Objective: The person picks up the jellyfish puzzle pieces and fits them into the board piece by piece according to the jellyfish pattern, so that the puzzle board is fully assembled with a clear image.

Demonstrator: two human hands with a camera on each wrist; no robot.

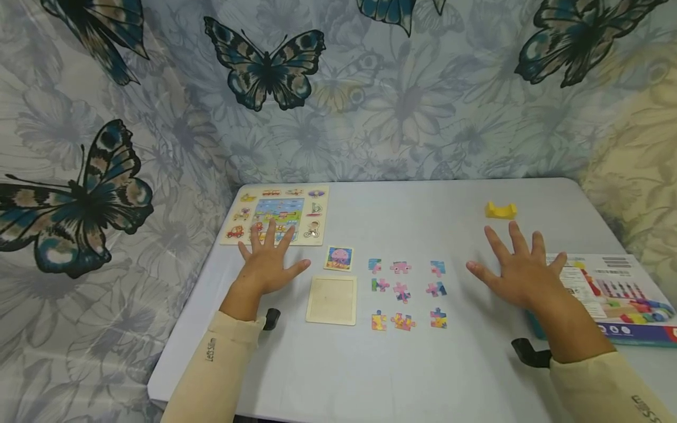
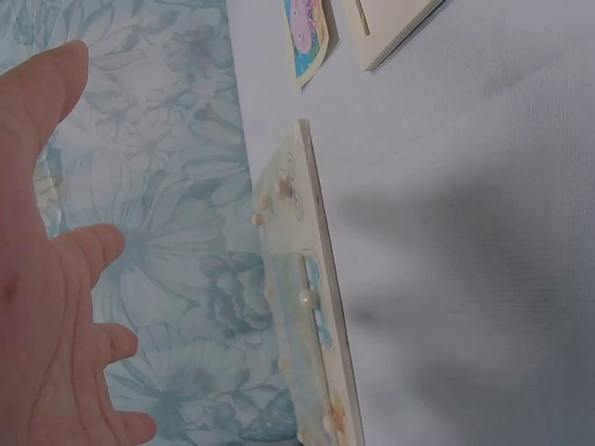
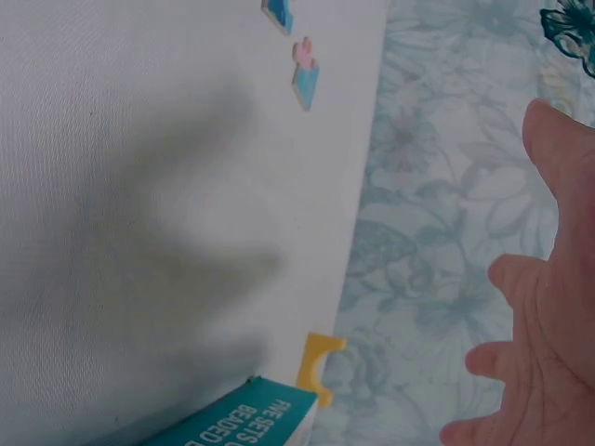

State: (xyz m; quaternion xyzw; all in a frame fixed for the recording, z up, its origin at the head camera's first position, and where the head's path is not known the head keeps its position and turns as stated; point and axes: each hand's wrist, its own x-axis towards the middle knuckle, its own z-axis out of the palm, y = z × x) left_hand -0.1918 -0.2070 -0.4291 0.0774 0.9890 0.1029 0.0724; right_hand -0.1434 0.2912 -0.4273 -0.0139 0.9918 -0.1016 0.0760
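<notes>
Fingers spread, my left hand (image 1: 265, 267) is held over the table's left side, near a pegged picture board (image 1: 315, 234) and overlapping its lower edge in the head view. My right hand (image 1: 523, 275), fingers also spread, hovers near a boxed set (image 1: 619, 294) on the right. Neither hand holds anything. Between them lie several loose jigsaw pieces (image 1: 402, 292) in rough rows, pink, blue and yellow. Left of these sit a square wooden puzzle tray (image 1: 331, 301) and, above it, a small picture card (image 1: 339, 258) with a pink figure.
A yellow curved block (image 1: 500, 210) stands toward the far right of the white table (image 1: 402, 376). Behind and to the left hangs a cloth (image 1: 370, 129) with flowers and butterflies. The teal side of the box (image 3: 242, 418) shows in the right wrist view.
</notes>
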